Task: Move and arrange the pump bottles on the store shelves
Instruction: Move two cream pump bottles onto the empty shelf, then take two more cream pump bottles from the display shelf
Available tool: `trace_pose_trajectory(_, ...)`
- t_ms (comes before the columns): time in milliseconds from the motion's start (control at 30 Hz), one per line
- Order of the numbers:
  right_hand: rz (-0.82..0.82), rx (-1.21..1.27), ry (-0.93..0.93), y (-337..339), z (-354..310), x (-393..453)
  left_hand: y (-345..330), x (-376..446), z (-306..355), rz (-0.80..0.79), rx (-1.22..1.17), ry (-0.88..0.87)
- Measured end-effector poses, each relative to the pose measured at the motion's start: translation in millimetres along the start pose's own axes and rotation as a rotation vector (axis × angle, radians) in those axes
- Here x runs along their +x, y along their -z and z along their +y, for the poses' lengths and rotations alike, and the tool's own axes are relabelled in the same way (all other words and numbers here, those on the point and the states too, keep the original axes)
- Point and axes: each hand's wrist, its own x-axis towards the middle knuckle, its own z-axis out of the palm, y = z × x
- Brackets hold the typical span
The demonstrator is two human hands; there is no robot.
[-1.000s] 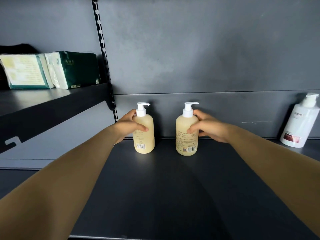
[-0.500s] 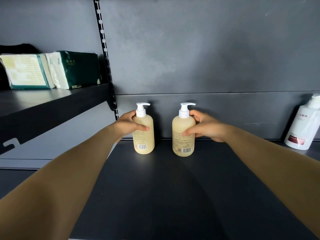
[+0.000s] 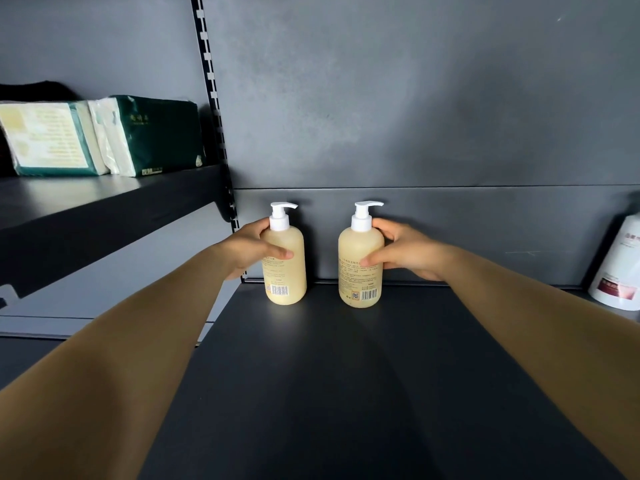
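Two pale yellow pump bottles with white pumps stand upright near the back of the dark shelf, barcodes facing me. My left hand wraps the left yellow bottle from its left side, thumb across the front. My right hand grips the right yellow bottle from its right side. A gap about one bottle wide separates the two. A white pump bottle with a red label stands at the far right edge, partly cut off.
A higher shelf on the left carries green and white tissue packs. A slotted upright rail divides the two shelf bays. The grey back panel rises behind the bottles.
My right hand has slid the right yellow bottle leftward, closer to the left one. The left bottle and left hand stay in place. The white bottle sits nearer the frame's right edge.
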Motion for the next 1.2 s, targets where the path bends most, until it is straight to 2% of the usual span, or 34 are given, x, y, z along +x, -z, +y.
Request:
trace_pose_trajectory(133,-0.003,-0.052,0.004,0,0,-3,-3,-4,1,0.022,0.009,0.004)
trace_pose_trajectory(233,0.042,-0.108,-0.003,2,-2,-9,-10,-14,3,0.098,0.043,-0.005)
trace_pose_trajectory(333,0.067,-0.263,-0.013,11,-2,-20,-16,-29,10,0.186,0.152,0.015)
trace_pose_trajectory(433,0.086,-0.443,-0.023,23,-7,-38,-19,-45,21,0.198,0.358,0.056)
trace_pose_trajectory(567,0.070,-0.664,-0.055,38,-17,-73,-33,-78,45,0.133,0.801,0.115)
trace_pose_trajectory(667,0.047,-0.807,-0.067,49,-30,-104,-48,-103,69,0.071,0.978,0.154)
trace_pose_trajectory(833,0.089,-1.016,-0.071,76,-53,-175,-79,-145,119,0.061,1.229,0.078)
trace_pose_trajectory(1200,0.124,-1.147,-0.196,128,-45,-362,-184,-258,173,0.019,1.243,-0.018)
